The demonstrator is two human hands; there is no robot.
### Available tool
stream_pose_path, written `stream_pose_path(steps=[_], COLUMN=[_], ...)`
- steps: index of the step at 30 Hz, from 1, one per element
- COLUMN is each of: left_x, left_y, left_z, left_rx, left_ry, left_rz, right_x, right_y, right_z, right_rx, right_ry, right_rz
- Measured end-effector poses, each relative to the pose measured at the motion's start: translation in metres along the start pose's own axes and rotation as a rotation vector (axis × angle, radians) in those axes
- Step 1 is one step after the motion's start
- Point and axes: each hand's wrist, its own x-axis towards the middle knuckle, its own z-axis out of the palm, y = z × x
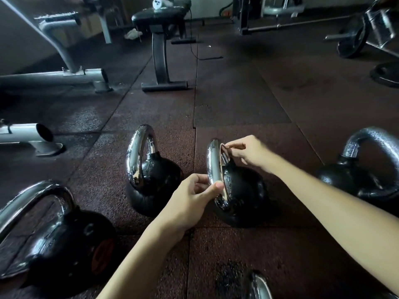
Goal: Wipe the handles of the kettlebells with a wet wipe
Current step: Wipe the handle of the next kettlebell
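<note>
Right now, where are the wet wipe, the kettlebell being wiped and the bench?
wet wipe (220, 157): head view, middle of its pale strip.
kettlebell (244, 190): head view, black round body.
bench (151, 17): head view, black seat pad.

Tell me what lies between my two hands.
In the head view, the left hand and right hand pinch a pale wipe stretched along the kettlebell's chrome handle.

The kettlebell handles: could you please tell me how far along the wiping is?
Done: unclear; no handle shows plainly that it has been wiped. In hand: the middle kettlebell, where the left hand and right hand pinch the wet wipe stretched along its handle. Left: possibly the four other kettlebells around it, none being touched.
</note>
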Motion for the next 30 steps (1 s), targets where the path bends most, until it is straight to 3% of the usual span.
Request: stream_pose_path(steps=[5, 9, 23, 30], left_x=[0.002, 0.009, 0.011, 0.017], left_y=[-0.002, -0.002, 0.010, 0.037], left_z=[-0.010, -0.014, -0.003, 0.051], left_rx=[-0.071, -0.086, -0.070, 0.269], left_ry=[0.007, 0.062, 0.079, 0.102], left_rz=[0.020, -0.010, -0.028, 0.035], right_x=[-0.008, -0.019, -0.067, -0.082], right_y=[-0.009, -0.029, -0.046, -0.052], right_z=[0.004, -0.010, -0.052, -0.070], right_rx=[0.167, 0.305, 0.483, 0.347], right_ry=[0.240, 0.311, 0.222, 0.263], right_rz=[-0.029, -0.069, -0.042, -0.105])
